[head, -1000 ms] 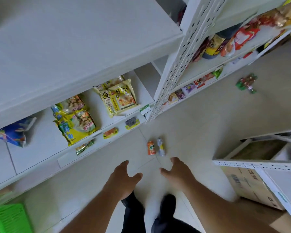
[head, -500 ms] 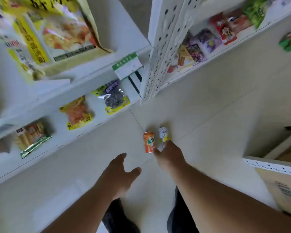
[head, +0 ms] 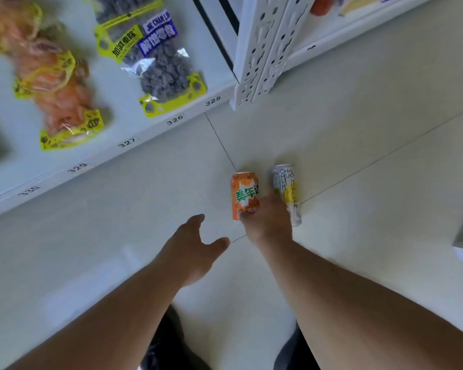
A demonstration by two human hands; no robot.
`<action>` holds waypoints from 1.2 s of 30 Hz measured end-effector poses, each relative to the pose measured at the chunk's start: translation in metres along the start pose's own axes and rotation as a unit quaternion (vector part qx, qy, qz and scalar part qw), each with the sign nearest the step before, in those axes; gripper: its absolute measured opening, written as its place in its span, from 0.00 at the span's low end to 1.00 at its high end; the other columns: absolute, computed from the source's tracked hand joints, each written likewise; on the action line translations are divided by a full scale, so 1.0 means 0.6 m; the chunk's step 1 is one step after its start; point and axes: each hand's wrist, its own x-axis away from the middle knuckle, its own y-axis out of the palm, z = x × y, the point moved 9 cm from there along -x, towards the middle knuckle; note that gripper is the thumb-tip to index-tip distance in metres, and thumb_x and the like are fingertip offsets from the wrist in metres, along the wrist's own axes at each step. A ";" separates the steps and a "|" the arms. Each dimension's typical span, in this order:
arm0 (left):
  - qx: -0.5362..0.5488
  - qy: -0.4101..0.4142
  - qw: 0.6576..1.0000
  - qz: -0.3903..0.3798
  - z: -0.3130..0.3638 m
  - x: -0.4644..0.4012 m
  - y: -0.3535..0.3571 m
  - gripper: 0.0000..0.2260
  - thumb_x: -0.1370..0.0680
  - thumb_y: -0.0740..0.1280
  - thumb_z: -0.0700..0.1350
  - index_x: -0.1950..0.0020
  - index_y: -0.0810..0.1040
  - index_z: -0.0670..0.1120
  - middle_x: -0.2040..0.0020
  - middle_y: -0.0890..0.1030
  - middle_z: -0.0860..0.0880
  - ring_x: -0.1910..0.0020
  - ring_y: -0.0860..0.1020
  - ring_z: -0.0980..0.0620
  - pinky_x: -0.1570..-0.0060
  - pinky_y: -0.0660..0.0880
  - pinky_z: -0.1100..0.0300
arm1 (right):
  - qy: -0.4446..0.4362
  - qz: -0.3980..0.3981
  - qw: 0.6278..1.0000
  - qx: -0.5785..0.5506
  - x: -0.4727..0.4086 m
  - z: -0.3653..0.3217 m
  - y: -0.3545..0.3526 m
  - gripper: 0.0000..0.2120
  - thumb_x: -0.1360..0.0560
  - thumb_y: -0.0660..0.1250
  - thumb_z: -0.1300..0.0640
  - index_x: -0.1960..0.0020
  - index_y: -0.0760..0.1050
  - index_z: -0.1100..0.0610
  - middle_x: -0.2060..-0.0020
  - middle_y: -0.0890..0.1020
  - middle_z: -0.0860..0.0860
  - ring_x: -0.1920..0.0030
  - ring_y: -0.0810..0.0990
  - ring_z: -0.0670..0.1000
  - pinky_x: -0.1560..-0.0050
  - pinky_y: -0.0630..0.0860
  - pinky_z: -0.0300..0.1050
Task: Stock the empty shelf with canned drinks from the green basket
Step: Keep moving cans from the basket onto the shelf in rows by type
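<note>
Since the right hand [head: 267, 220] grips the orange can [head: 244, 194] on the floor [head: 358, 156], left hand [head: 195, 247] open and empty, I'd expect rigid, slick, full-weight metal: wrap mid-body.

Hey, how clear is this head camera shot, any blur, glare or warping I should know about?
Head view: even soft daylight, no harsh glare; orange snack bag at upper left smeared by motion blur; orange can and white can fairly sharp, print partly readable; wide-angle lens bends the shelf edge and stretches both forearms; faint shadows only under the cans.
</note>
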 end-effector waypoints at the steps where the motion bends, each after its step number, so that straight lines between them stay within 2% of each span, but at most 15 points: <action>1: 0.001 0.001 1.000 0.001 -0.001 -0.001 -0.003 0.39 0.26 0.67 0.65 0.20 0.54 0.58 0.22 0.62 0.52 0.26 0.66 0.51 0.31 0.68 0.53 | 0.010 0.003 1.000 -0.006 -0.001 -0.004 0.002 0.29 0.35 0.74 0.41 0.41 0.73 0.55 0.49 0.81 0.54 0.47 0.83 0.58 0.50 0.84 0.54; 3: 0.001 0.006 1.000 0.003 -0.001 -0.003 -0.007 0.38 0.25 0.67 0.65 0.20 0.54 0.57 0.22 0.62 0.53 0.25 0.65 0.52 0.30 0.66 0.54 | 0.024 -0.007 1.000 -0.014 -0.005 -0.015 0.013 0.37 0.37 0.77 0.38 0.38 0.71 0.59 0.46 0.80 0.55 0.45 0.81 0.58 0.46 0.82 0.55; 5: 0.005 0.010 1.000 0.010 -0.001 -0.008 -0.015 0.38 0.25 0.67 0.64 0.20 0.54 0.57 0.22 0.62 0.53 0.25 0.65 0.53 0.29 0.66 0.54 | 0.032 -0.029 0.999 -0.021 -0.012 -0.029 0.032 0.40 0.39 0.78 0.36 0.37 0.70 0.59 0.45 0.79 0.54 0.45 0.81 0.57 0.45 0.82 0.54; 9: 0.010 0.008 1.000 0.023 -0.008 -0.018 -0.033 0.38 0.25 0.68 0.63 0.20 0.54 0.57 0.22 0.63 0.54 0.25 0.65 0.53 0.30 0.65 0.56 | 0.028 -0.075 0.997 0.018 -0.026 -0.051 0.059 0.34 0.33 0.77 0.40 0.37 0.71 0.58 0.45 0.79 0.54 0.47 0.82 0.56 0.48 0.83 0.51; 12: 0.016 0.010 0.999 0.027 -0.009 -0.001 -0.049 0.38 0.25 0.68 0.63 0.20 0.55 0.57 0.22 0.63 0.54 0.25 0.65 0.53 0.29 0.65 0.55 | 0.052 -0.110 0.992 -0.037 -0.009 -0.047 0.049 0.32 0.38 0.77 0.42 0.41 0.73 0.57 0.49 0.81 0.51 0.52 0.83 0.53 0.55 0.83 0.47; 14: 0.023 0.010 0.999 0.032 -0.001 0.028 -0.063 0.38 0.25 0.69 0.63 0.20 0.55 0.57 0.22 0.63 0.54 0.25 0.65 0.53 0.29 0.65 0.54 | 0.061 -0.136 0.983 -0.103 0.019 -0.046 0.028 0.32 0.42 0.75 0.42 0.43 0.77 0.58 0.54 0.84 0.50 0.57 0.85 0.50 0.64 0.81 0.41; 16: 0.030 0.010 0.999 0.040 0.014 0.068 -0.083 0.39 0.26 0.69 0.64 0.20 0.55 0.58 0.22 0.63 0.54 0.25 0.64 0.53 0.28 0.65 0.52 | 0.049 -0.159 0.976 -0.141 0.055 -0.055 -0.008 0.28 0.42 0.75 0.45 0.45 0.81 0.57 0.57 0.86 0.50 0.60 0.86 0.48 0.71 0.77 0.37; 18: 0.041 0.017 0.998 0.047 0.037 0.124 -0.110 0.39 0.27 0.69 0.64 0.21 0.55 0.59 0.22 0.62 0.54 0.25 0.64 0.54 0.29 0.67 0.50 | 0.028 -0.180 0.969 -0.167 0.104 -0.078 -0.066 0.20 0.36 0.77 0.50 0.47 0.83 0.56 0.58 0.87 0.50 0.59 0.87 0.47 0.64 0.82 0.38; 21: 0.049 0.035 0.997 0.053 0.079 0.236 -0.162 0.40 0.27 0.69 0.65 0.21 0.55 0.59 0.22 0.62 0.56 0.25 0.65 0.54 0.30 0.67 0.52 | 0.010 -0.222 0.954 -0.201 0.199 -0.125 -0.176 0.11 0.31 0.77 0.55 0.50 0.85 0.56 0.57 0.88 0.52 0.55 0.88 0.50 0.49 0.85 0.48; 23: 0.058 0.041 0.996 0.058 0.109 0.326 -0.201 0.40 0.28 0.70 0.66 0.21 0.55 0.60 0.22 0.62 0.57 0.25 0.65 0.54 0.30 0.68 0.53 | -0.011 -0.235 0.952 -0.199 0.270 -0.164 -0.256 0.12 0.34 0.77 0.52 0.52 0.86 0.55 0.57 0.89 0.52 0.53 0.88 0.52 0.44 0.84 0.56; 25: 0.065 0.050 0.995 0.062 0.146 0.427 -0.243 0.41 0.29 0.70 0.66 0.21 0.55 0.60 0.22 0.62 0.57 0.25 0.64 0.55 0.29 0.67 0.52 | -0.040 -0.243 0.949 -0.197 0.348 -0.210 -0.341 0.17 0.39 0.76 0.49 0.53 0.86 0.54 0.58 0.88 0.53 0.53 0.88 0.54 0.43 0.84 0.61; 27: 0.071 0.061 0.993 0.072 0.178 0.531 -0.286 0.42 0.29 0.70 0.67 0.21 0.55 0.61 0.22 0.63 0.56 0.25 0.64 0.55 0.29 0.67 0.52 | -0.073 -0.254 0.944 -0.199 0.432 -0.264 -0.427 0.17 0.40 0.76 0.50 0.53 0.85 0.54 0.58 0.88 0.54 0.53 0.88 0.56 0.43 0.84 0.59; 31: 0.092 0.093 0.986 0.104 0.242 0.738 -0.357 0.44 0.32 0.71 0.69 0.21 0.55 0.60 0.22 0.64 0.55 0.25 0.64 0.56 0.31 0.70 0.51 | -0.155 -0.251 0.940 -0.173 0.603 -0.362 -0.601 0.12 0.34 0.77 0.55 0.52 0.85 0.56 0.60 0.88 0.51 0.57 0.88 0.50 0.53 0.83 0.46; 35: 0.112 0.127 0.974 0.153 0.285 0.933 -0.410 0.43 0.30 0.71 0.67 0.21 0.54 0.61 0.24 0.63 0.58 0.33 0.69 0.64 0.37 0.72 0.63 | -0.209 -0.235 0.936 -0.159 0.739 -0.425 -0.720 0.27 0.40 0.81 0.50 0.43 0.78 0.48 0.52 0.87 0.45 0.51 0.86 0.45 0.51 0.81 0.44; 36: 0.124 0.132 0.969 0.165 0.287 0.975 -0.420 0.44 0.31 0.72 0.68 0.21 0.54 0.61 0.23 0.63 0.58 0.31 0.68 0.63 0.35 0.71 0.61 | -0.225 -0.233 0.933 -0.158 0.771 -0.439 -0.743 0.28 0.39 0.82 0.50 0.42 0.77 0.47 0.50 0.86 0.44 0.50 0.85 0.44 0.51 0.81 0.43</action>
